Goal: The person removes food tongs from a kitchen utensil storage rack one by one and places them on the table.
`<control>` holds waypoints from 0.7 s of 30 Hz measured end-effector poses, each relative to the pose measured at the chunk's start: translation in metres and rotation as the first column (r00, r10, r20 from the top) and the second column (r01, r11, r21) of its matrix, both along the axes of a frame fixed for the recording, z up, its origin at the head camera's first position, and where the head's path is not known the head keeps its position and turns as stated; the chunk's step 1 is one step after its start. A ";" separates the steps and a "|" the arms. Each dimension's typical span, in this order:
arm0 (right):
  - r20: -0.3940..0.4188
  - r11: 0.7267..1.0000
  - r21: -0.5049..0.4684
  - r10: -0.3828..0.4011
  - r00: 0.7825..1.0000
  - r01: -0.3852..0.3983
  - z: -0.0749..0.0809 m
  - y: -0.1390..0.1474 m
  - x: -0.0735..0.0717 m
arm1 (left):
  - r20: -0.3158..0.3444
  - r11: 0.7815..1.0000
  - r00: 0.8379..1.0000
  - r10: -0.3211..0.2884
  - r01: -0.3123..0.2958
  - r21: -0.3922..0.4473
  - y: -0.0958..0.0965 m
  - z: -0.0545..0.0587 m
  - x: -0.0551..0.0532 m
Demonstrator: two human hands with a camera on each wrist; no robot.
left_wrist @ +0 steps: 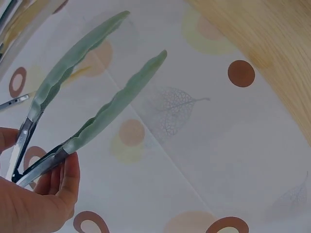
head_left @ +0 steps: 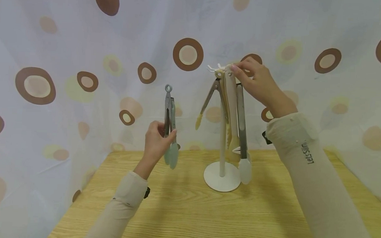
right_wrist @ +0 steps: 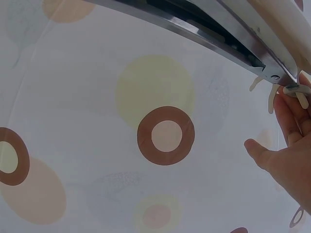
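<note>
My left hand (head_left: 156, 137) grips a pair of metal tongs (left_wrist: 41, 167) with pale green tips by its arms, upright and ring end up in the head view. Those green tips (left_wrist: 116, 111) stand spread apart in the left wrist view. Up at the rack's top, my right hand (head_left: 260, 83) has its fingertips beside the hooks and a hanging ring. Its thumb (right_wrist: 257, 150) stands apart from the fingers in the right wrist view. Right below this hand, white-tipped metal tongs (head_left: 242, 128) hang next to a beige utensil (head_left: 231, 99) with a hole in its handle.
The white rack has a post (head_left: 222, 159) on a round base (head_left: 215, 178) standing on the wooden table (head_left: 180, 211). On its left side hang yellow-tipped tongs (head_left: 207, 98). Behind the table is a curtain (head_left: 162, 29) patterned with brown rings.
</note>
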State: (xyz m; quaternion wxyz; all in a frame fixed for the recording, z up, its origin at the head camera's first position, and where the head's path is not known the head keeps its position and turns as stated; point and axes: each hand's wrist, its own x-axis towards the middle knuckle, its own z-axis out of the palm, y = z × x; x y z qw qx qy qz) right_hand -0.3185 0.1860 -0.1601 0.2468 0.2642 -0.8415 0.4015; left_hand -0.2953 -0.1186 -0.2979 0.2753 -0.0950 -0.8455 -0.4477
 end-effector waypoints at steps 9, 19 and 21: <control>-0.011 1.000 0.003 0.003 1.000 -0.003 0.000 0.000 0.000 | 0.081 1.000 0.996 0.026 -0.024 -0.020 -0.007 -0.003 0.007; -0.023 1.000 -0.007 0.013 1.000 -0.013 0.000 -0.001 -0.002 | 0.120 0.993 0.990 0.077 -0.065 -0.100 -0.021 -0.013 0.010; -0.026 1.000 -0.009 0.014 1.000 -0.014 0.000 -0.001 -0.002 | 0.128 0.991 0.988 0.082 -0.068 -0.112 -0.023 -0.014 0.010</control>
